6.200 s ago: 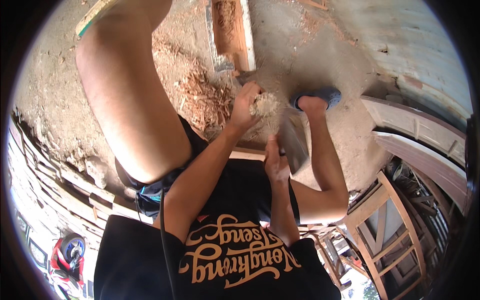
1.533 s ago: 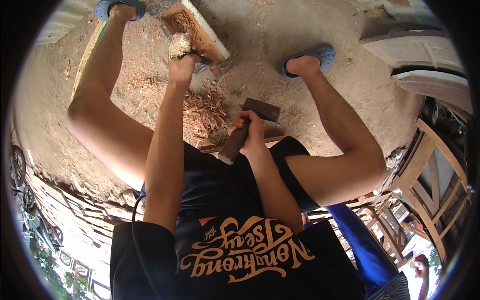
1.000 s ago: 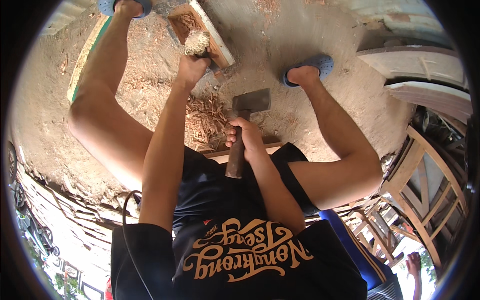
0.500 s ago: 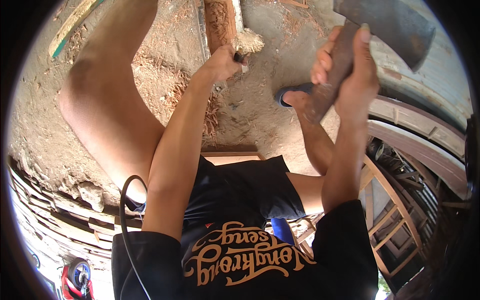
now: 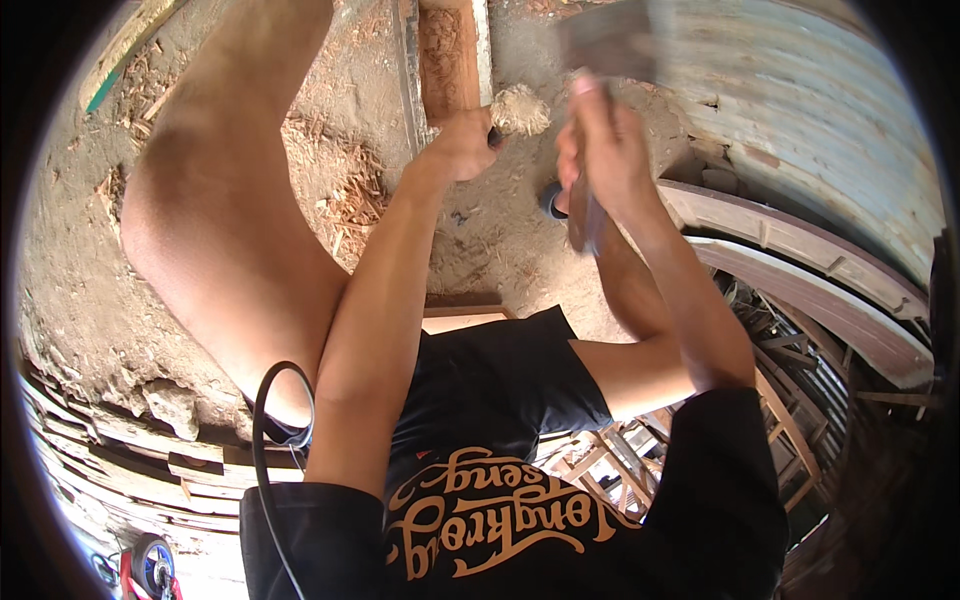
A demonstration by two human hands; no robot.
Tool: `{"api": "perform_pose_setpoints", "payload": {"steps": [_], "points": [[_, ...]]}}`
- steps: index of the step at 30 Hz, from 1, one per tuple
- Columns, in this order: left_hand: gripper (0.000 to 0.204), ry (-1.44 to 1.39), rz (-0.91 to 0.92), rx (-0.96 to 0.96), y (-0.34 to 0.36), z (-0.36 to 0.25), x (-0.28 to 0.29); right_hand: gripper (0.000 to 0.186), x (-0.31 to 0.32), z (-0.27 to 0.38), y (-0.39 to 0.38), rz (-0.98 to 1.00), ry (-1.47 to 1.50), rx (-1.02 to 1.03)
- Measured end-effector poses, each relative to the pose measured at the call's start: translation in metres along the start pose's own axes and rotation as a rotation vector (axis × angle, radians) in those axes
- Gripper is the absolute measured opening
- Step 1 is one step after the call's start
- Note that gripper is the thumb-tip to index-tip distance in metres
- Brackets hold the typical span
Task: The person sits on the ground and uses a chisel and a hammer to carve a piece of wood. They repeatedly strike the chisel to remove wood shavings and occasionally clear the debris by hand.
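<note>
My left hand [image 5: 462, 145] is closed around what looks like a chisel [image 5: 522, 110]. Its splayed, frayed pale handle end and a dark band show beside the fist, but the blade is hidden. The fist is at the near end of a long hollowed wooden piece [image 5: 483, 55] with reddish wood chips inside. To the right, my right hand [image 5: 608, 150] grips the wooden handle of an axe [image 5: 612, 42], its thumb up near the dark metal head. The axe is blurred by motion. Its head hangs up and to the right of the frayed end, apart from it.
Wood shavings [image 5: 350, 195] litter the dirt floor beside my bent left leg [image 5: 215, 200]. A green-edged plank [image 5: 125, 50] lies at the far left. Corrugated metal sheeting [image 5: 810, 130] and wooden panels [image 5: 800, 240] stand on the right. A black cable [image 5: 260, 430] hangs by my left arm.
My right hand has swung the axe leftward, closer to the chisel's frayed end. My left hand, still holding the chisel, appears slightly farther right and lower.
</note>
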State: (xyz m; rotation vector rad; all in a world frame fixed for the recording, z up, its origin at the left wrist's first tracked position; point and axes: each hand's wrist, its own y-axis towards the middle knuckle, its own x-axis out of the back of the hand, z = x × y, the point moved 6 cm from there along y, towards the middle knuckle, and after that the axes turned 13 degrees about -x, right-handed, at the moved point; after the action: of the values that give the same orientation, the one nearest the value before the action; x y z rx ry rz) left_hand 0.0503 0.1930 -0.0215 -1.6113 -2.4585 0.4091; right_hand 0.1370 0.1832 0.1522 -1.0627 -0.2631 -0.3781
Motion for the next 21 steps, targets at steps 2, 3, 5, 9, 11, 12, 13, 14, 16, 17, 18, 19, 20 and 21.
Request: {"api": "perform_pose_setpoints", "payload": {"steps": [2,3,5,9,11,12,13,14,16,17,18,19,20,21], "points": [[0.021,0.040,-0.020,-0.068,0.000,0.002,-0.002,0.051,-0.006,-0.018,-0.001,0.218,-0.112,-0.496],[0.022,0.022,-0.023,-0.064,-0.001,0.005,-0.001,0.050,-0.007,-0.006,-0.001,0.227,-0.158,-0.447],[0.024,-0.027,-0.031,-0.050,-0.004,0.007,-0.001,0.050,-0.013,0.014,-0.016,0.173,-0.042,-0.320],[0.030,-0.038,-0.067,-0.010,-0.005,0.003,0.004,0.050,-0.016,0.000,-0.002,-0.130,0.095,0.117],[0.030,-0.090,-0.058,0.005,-0.002,0.004,0.002,0.051,-0.008,-0.016,0.002,0.072,-0.041,-0.239],[0.031,-0.040,-0.105,-0.053,-0.003,0.003,0.004,0.051,-0.007,-0.023,0.003,0.189,-0.104,-0.404],[0.031,0.010,-0.150,-0.112,-0.005,0.000,0.001,0.051,-0.005,-0.018,-0.002,0.184,-0.182,-0.374],[0.031,0.054,-0.222,-0.168,-0.006,0.004,0.004,0.051,-0.012,0.001,-0.007,0.164,-0.127,-0.298],[0.033,-0.017,-0.094,-0.022,-0.001,0.029,-0.004,0.051,-0.021,0.010,-0.023,0.124,-0.004,-0.221],[0.029,-0.005,-0.024,0.042,-0.002,0.007,0.003,0.052,-0.013,0.006,-0.022,0.040,0.064,-0.061],[0.026,0.011,0.037,0.103,-0.006,-0.006,0.006,0.052,-0.013,-0.006,-0.020,0.026,0.044,-0.053],[0.028,0.015,-0.022,0.069,0.001,0.002,0.000,0.052,-0.011,-0.021,-0.013,0.014,0.024,-0.044],[0.028,-0.020,-0.038,0.015,0.003,0.012,-0.007,0.053,-0.010,-0.026,-0.008,0.006,0.004,-0.025],[0.028,-0.052,-0.067,-0.038,0.005,0.020,-0.010,0.052,-0.010,-0.040,-0.004,0.144,-0.009,-0.362]]}}
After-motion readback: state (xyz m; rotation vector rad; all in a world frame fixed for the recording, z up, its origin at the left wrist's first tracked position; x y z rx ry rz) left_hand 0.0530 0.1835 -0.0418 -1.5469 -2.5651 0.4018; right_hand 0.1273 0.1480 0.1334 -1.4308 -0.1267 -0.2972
